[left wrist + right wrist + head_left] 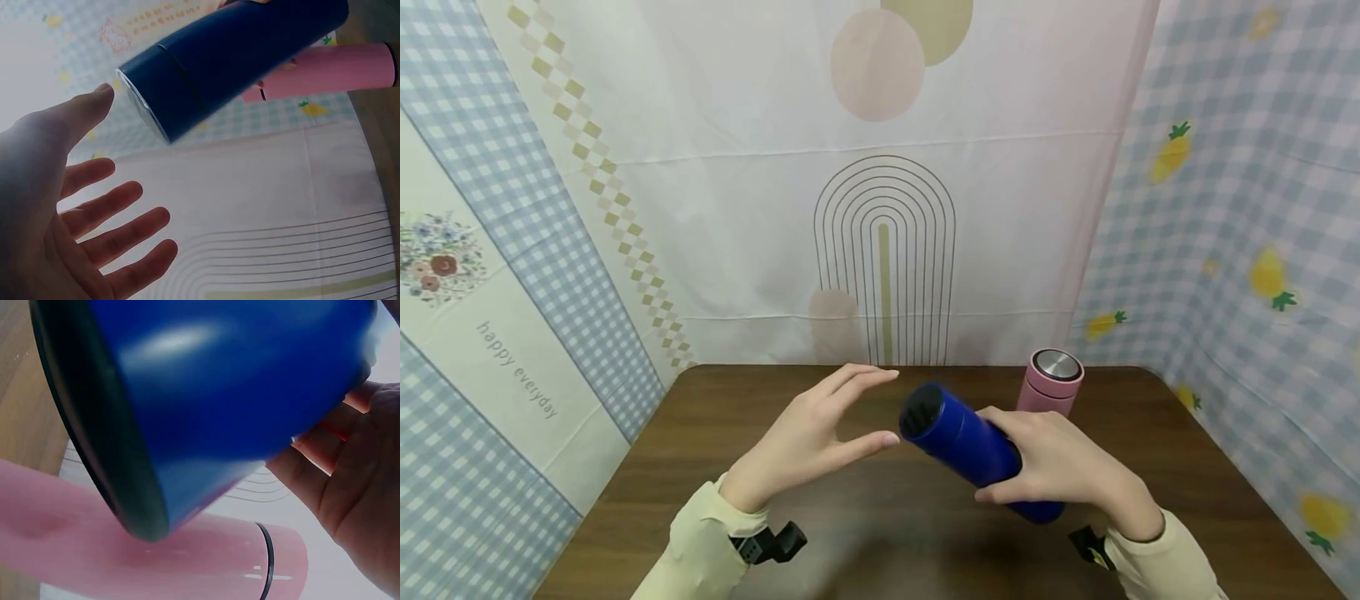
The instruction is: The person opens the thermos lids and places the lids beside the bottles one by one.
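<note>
A blue thermos (966,442) leans toward the left, held up over the table in my right hand (1052,458), whose fingers and thumb wrap its body. Its dark round lid end points at my left hand (808,437). That hand has its fingers spread apart and the thumb out, with a gap between it and the lid. In the left wrist view the blue thermos (231,53) passes above the fingertips without contact. A pink thermos (1051,383) with a silver top stands upright behind my right hand, its lower part hidden. The right wrist view shows the dark base of the blue thermos (250,381) close up.
Both thermoses are over a dark brown wooden table (722,417). A white printed cloth (737,233) hangs at its back edge. Checked cloths with pineapples (1240,217) and flowers line the sides. Each wrist wears a small black camera (767,546).
</note>
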A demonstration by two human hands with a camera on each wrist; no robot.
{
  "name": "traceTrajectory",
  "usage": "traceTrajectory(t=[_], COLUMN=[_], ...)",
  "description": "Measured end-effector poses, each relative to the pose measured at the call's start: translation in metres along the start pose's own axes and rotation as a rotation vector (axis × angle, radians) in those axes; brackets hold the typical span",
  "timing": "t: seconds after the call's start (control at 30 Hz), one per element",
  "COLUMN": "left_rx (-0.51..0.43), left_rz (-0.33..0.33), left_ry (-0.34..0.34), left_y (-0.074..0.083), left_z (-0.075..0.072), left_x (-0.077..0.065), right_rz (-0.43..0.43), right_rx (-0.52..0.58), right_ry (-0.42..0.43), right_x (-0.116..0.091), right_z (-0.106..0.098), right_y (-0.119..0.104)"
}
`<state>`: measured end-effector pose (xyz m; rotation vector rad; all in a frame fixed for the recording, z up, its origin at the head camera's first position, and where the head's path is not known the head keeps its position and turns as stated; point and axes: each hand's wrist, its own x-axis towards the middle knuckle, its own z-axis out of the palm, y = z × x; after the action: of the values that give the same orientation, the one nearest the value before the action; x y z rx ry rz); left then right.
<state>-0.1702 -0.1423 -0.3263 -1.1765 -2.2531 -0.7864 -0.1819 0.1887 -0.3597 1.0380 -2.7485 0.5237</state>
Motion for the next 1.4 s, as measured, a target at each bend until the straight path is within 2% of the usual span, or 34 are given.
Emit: traceTrajectory(t=[0.27, 0.5, 0.7, 1.07, 1.27, 1.4], left_rx=[0.025, 0.084, 0.069, -0.060, -0.127, -0.148], left_rz=[0.089, 0.180, 0.183, 0.150, 0.118, 0.118], left_ry=[-0.081, -0.162, -0.220, -0.282, -0.297, -0.270], left_y=[0.008, 0.009, 0.008, 0.002, 0.001, 0.000], left_z=[-0.001, 0.000, 0.000, 0.005, 0.006, 0.008], left_x=[0.014, 0.021, 0.021, 0.017, 0.013, 0.010], right_rz=[-0.031, -0.038, -0.052, -0.084, -0.075, -0.072], right_rx=[-0.012, -0.008, 0.010, 0.037, 0.052, 0.060], right_ry=[-0.016, -0.040, -0.058, -0.075, -0.071, -0.050], right_x=[0.004, 0.006, 0.006, 0.005, 0.004, 0.003], right_z=[0.005, 0.007, 0.007, 0.012, 0.015, 0.016], right_y=[-0.003, -0.004, -0.006, -0.009, -0.009, -0.009])
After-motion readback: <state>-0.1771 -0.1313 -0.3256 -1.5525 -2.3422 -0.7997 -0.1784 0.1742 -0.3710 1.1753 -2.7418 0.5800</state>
